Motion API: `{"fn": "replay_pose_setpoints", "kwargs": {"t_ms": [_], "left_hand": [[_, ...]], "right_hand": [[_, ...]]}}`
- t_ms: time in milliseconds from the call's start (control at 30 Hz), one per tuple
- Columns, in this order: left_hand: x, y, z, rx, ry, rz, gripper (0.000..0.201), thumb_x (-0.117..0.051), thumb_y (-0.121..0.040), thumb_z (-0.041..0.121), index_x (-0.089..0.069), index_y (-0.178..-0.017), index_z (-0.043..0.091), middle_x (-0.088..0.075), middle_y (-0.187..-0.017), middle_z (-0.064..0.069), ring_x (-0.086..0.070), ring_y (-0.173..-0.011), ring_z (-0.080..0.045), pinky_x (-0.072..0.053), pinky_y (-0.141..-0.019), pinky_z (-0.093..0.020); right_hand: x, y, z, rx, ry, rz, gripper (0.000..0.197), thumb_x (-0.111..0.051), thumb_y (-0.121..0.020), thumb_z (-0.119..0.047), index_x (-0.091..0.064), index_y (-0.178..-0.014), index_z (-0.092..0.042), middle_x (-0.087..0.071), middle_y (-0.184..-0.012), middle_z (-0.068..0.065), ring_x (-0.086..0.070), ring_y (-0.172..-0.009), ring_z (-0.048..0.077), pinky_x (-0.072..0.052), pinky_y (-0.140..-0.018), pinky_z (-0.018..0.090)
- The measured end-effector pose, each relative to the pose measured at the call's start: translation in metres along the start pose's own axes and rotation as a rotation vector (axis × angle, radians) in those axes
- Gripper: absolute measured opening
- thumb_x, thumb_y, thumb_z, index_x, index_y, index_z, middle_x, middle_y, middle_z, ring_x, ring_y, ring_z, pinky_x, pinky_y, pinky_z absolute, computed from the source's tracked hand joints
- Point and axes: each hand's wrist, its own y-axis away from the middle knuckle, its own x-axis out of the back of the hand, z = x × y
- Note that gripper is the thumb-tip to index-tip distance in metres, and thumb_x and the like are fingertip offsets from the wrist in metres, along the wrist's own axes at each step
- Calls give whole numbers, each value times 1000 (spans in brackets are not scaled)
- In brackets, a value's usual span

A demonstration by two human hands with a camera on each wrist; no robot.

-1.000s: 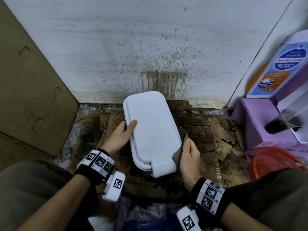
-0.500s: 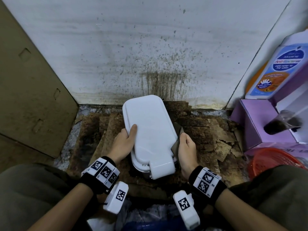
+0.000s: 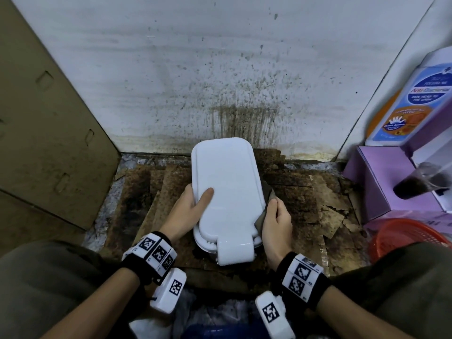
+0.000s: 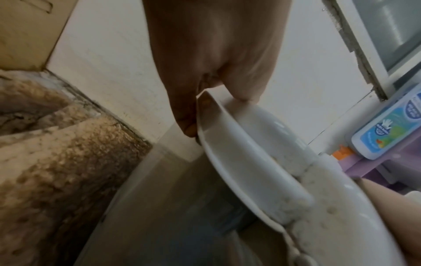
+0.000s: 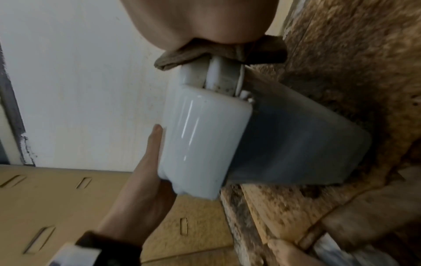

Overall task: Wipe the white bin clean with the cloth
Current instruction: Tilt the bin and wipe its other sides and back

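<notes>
Left hand (image 3: pixel 188 211): grips the left edge of the white plastic bin's lid, thumb lying flat on top, fingers curled under the rim.
Right hand (image 3: pixel 276 221): pressed against the bin's right side with a crumpled grey-brown cloth (image 3: pixel 265 206) bunched between the fingers and the lid edge; the fingers are curled round the cloth.
White bin (image 3: pixel 227 192): an oblong white plastic bin with a glossy hinged lid, standing on the floor between the two hands, its far end close to the wall. The right wrist view shows its greyish body (image 5: pixel 296 144) below the lid.
Floor (image 3: pixel 305 204): covered with stained, torn brown cardboard sheets under and around the bin.
Wall (image 3: pixel 220 69): white, speckled with dark spots and a brown streaked patch just beyond the bin.
Left: a tall brown cardboard panel (image 3: pixel 49 130) leaning upright.
Right: a purple cardboard box (image 3: pixel 374 182), a blue-and-orange labelled bottle (image 3: pixel 413 104) above it, and a red plastic mesh basket (image 3: pixel 411 236) nearer.
</notes>
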Motion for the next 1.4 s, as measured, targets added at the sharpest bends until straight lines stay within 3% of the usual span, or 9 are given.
{"fn": "replay_pose_setpoints", "kwargs": {"t_ms": [200,367,567,633,733,867,1067,1233,1400], "left_hand": [[6,-9,3,-41,-39,-103,55,-53,-95,63,-48,-139,31,-64,-130,15,-64,-115,-2,-55,-97,-36],[10,-19,13,-19,-30,-160,46,-52,-98,54,-47,-138,31,-65,-122,20,-67,-101,7,-55,-78,-17],[12,-27,7,6,-145,-147,66,-52,-88,75,-52,-135,29,-68,-122,9,-68,-108,-9,-57,-93,-41],[13,-27,9,63,-320,-95,85,-44,-83,84,-42,-147,28,-53,-135,-2,-55,-123,-22,-50,-101,-46],[8,-15,18,-23,-593,70,84,-42,-100,61,-9,-161,15,-24,-151,-7,-26,-142,-28,-29,-117,-44],[2,0,24,-317,-689,99,69,-45,-103,47,-19,-160,17,-20,-162,-3,-13,-151,-18,-18,-123,-41],[-9,10,22,-298,-707,15,79,-26,-100,65,-6,-163,20,4,-170,-6,11,-156,-18,6,-127,-39],[0,10,10,-306,-714,45,75,-33,-104,55,1,-163,23,8,-170,-3,9,-155,-17,-6,-128,-42],[11,8,6,-330,-690,123,78,-30,-93,58,-15,-160,21,-11,-166,-6,-8,-152,-23,-14,-123,-42]], "right_hand": [[0,13,3,48,23,55,38,-34,-109,-31,-57,-137,-19,-64,-119,-10,-57,-114,9,-45,-97,28],[-5,10,4,52,26,73,38,-34,-109,-31,-59,-134,-20,-67,-118,-8,-59,-113,11,-46,-98,30],[-5,7,7,24,-4,71,37,-34,-108,-32,-62,-128,-20,-67,-110,-8,-61,-109,12,-44,-90,26],[-5,7,7,25,-22,47,37,-34,-108,-34,-61,-131,-21,-67,-114,-8,-60,-110,11,-43,-89,26],[-7,6,7,33,-45,7,37,-35,-108,-35,-61,-132,-25,-67,-118,-9,-59,-115,12,-45,-94,30],[-15,5,13,62,-65,-104,34,-36,-107,-40,-65,-124,-33,-69,-118,-15,-62,-116,8,-47,-106,44],[-22,4,-3,-80,-266,-381,34,-39,-109,-30,-72,-114,-29,-74,-117,-2,-66,-116,15,-47,-108,45],[-30,-6,15,-224,-446,-328,34,-42,-107,-38,-68,-126,-27,-69,-130,2,-62,-126,20,-42,-114,47],[-28,-18,25,-304,-501,-177,36,-42,-107,-36,-64,-131,-21,-70,-127,4,-64,-122,22,-44,-112,47]]}}
